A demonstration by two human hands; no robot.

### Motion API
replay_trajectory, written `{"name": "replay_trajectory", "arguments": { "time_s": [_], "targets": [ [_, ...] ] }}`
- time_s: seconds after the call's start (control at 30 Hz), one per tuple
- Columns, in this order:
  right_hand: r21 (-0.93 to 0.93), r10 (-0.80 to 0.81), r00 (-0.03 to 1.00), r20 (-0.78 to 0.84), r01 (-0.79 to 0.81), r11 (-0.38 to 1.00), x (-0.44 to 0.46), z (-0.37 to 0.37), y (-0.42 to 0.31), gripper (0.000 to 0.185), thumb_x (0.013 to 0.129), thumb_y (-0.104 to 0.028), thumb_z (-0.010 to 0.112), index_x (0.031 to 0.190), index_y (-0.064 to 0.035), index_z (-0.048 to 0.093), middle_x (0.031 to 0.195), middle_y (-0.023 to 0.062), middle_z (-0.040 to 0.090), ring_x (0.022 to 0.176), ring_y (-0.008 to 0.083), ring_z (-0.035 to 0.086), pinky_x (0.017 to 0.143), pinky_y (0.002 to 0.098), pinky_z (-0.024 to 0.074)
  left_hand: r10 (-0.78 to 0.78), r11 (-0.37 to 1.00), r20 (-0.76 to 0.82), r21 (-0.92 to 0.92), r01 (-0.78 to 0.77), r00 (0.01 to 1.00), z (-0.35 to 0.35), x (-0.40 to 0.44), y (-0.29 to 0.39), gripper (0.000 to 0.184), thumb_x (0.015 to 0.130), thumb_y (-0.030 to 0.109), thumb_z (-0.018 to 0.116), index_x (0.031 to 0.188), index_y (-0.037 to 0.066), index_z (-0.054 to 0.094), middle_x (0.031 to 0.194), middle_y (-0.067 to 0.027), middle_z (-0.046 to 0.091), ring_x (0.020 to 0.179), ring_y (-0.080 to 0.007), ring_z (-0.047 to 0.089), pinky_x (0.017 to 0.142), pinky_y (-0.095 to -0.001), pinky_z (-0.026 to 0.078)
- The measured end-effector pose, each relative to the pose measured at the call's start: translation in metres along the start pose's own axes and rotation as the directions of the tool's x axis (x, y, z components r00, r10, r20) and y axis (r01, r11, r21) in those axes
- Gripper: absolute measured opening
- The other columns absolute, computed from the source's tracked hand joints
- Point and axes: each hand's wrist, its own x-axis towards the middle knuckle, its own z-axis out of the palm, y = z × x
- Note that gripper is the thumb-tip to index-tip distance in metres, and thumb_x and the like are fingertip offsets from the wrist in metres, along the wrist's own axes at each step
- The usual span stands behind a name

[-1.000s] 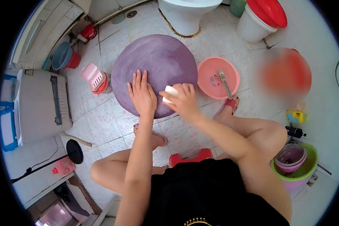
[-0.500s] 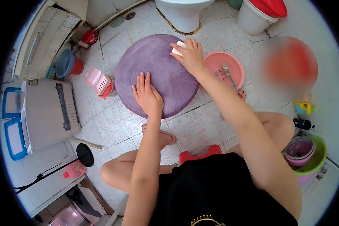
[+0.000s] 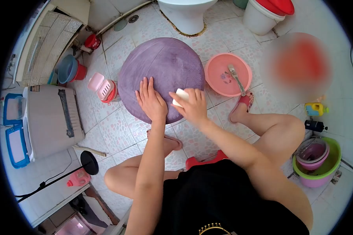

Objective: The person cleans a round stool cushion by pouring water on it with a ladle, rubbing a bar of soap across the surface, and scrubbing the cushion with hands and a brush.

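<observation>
On the tiled floor (image 3: 119,135), a round purple cushion (image 3: 157,60) sits ahead of the person, both hands over its near half. The left hand (image 3: 153,103) lies palm down close to the near edge, its forearm (image 3: 150,156) running almost straight up from the body, its fingers (image 3: 146,87) straight, slightly spread and holding nothing. Just beside it, the right hand (image 3: 194,106) comes in at a slant from the right, elbow bent, its fingers closed round a white bar (image 3: 181,95) over the cushion's near right part. Beyond both hands, the far half of the top is bare out to its rounded rim. A pink basin (image 3: 224,89) meets the right edge in the view, and whether they touch is unclear; a brush (image 3: 236,79) leans in it, handle over the rim towards the right foot (image 3: 245,102). An open pink case (image 3: 102,87) stands just off the left edge. Open tiles lie between the cushion and the toilet (image 3: 188,17), and between its near edge and the red stool (image 3: 200,159) under the person.
</observation>
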Motion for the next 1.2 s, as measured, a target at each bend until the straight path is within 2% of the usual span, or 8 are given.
{"name": "replay_trajectory", "arguments": {
  "time_s": [0.17,0.53,0.63,0.73,0.83,0.93,1.03,1.2],
  "targets": [
    [0.073,-0.088,0.994,-0.068,0.092,0.993,0.000,0.004,0.008,0.052,0.077,-0.035,0.076,0.128,-0.0300,0.064,0.101,0.0055,0.054,0.091,0.0252,0.050,0.081,0.0408,0.0389,-0.001,1.000,0.003,0.004,0.001,1.000,0.002,-0.001,-0.001,0.046,0.094,0.013,0.044,0.139,0.012,0.054,0.148,-0.0095,0.048,0.140,-0.0271,0.040,0.119,-0.0486,0.020],
    [-0.140,-0.157,0.987,0.018,0.158,0.977,0.139,0.052,0.083,0.040,0.083,-0.043,0.070,0.120,-0.0280,0.072,0.103,0.0077,0.055,0.100,0.0266,0.050,0.087,0.0405,0.0404,-0.027,1.000,0.009,-0.009,0.027,1.000,-0.002,-0.001,0.005,0.045,0.095,0.011,0.041,0.139,0.011,0.054,0.147,-0.0094,0.049,0.141,-0.0267,0.040,0.120,-0.0481,0.018],
    [-0.181,-0.112,0.993,-0.044,0.102,0.978,0.173,0.077,0.099,0.039,0.082,-0.043,0.071,0.119,-0.0280,0.071,0.105,0.0078,0.056,0.105,0.0263,0.049,0.088,0.0408,0.0386,-0.029,1.000,0.016,-0.002,0.029,0.999,0.000,-0.001,0.003,0.050,0.090,0.012,0.045,0.139,0.011,0.054,0.148,-0.0089,0.048,0.140,-0.0261,0.040,0.120,-0.0482,0.019],
    [-0.206,0.064,0.998,-0.006,-0.064,0.976,0.184,0.086,0.093,0.039,0.083,-0.044,0.071,0.118,-0.0264,0.071,0.107,0.0090,0.057,0.107,0.0270,0.049,0.089,0.0408,0.0386,-0.028,1.000,-0.002,-0.005,0.028,1.000,0.002,-0.002,0.003,0.050,0.090,0.011,0.044,0.139,0.012,0.054,0.149,-0.0089,0.048,0.140,-0.0259,0.041,0.120,-0.0481,0.019],
    [-0.201,0.023,0.999,-0.025,-0.028,0.979,0.173,0.079,0.083,0.039,0.082,-0.042,0.072,0.118,-0.0261,0.071,0.106,0.0087,0.057,0.107,0.0270,0.049,0.089,0.0412,0.0386,-0.021,1.000,-0.006,-0.008,0.021,1.000,0.001,-0.003,0.003,0.050,0.091,0.011,0.044,0.140,0.011,0.053,0.149,-0.0084,0.048,0.140,-0.0255,0.040,0.120,-0.0477,0.019],
    [-0.184,-0.033,0.996,0.087,0.049,0.982,0.138,0.059,0.055,0.040,0.082,-0.039,0.072,0.119,-0.0254,0.071,0.105,0.0084,0.057,0.106,0.0269,0.049,0.088,0.0412,0.0389,-0.020,1.000,-0.007,-0.020,0.020,1.000,0.000,-0.003,0.002,0.048,0.093,0.010,0.043,0.141,0.008,0.050,0.147,-0.0118,0.049,0.141,-0.0268,0.040,0.120,-0.0479,0.019],
    [-0.106,-0.118,0.985,0.127,0.131,0.986,0.088,0.036,0.021,0.041,0.082,-0.037,0.072,0.120,-0.0229,0.068,0.104,0.0086,0.057,0.104,0.0264,0.050,0.086,0.0405,0.0399,-0.064,0.984,-0.099,-0.173,0.047,0.993,0.004,-0.005,0.000,0.049,0.091,0.011,0.045,0.139,0.002,0.048,0.144,-0.0141,0.050,0.137,-0.0310,0.043,0.119,-0.0489,0.021],
    [-0.035,-0.243,0.957,0.156,0.251,0.967,0.028,0.012,-0.002,0.044,0.082,-0.038,0.072,0.123,-0.0235,0.065,0.102,0.0081,0.055,0.098,0.0248,0.051,0.084,0.0397,0.0409,-0.129,0.896,-0.102,-0.438,0.072,0.986,-0.005,-0.007,-0.006,0.047,0.091,0.012,0.046,0.136,-0.001,0.049,0.138,-0.0169,0.054,0.131,-0.0359,0.047,0.119,-0.0498,0.023]
  ]
}}
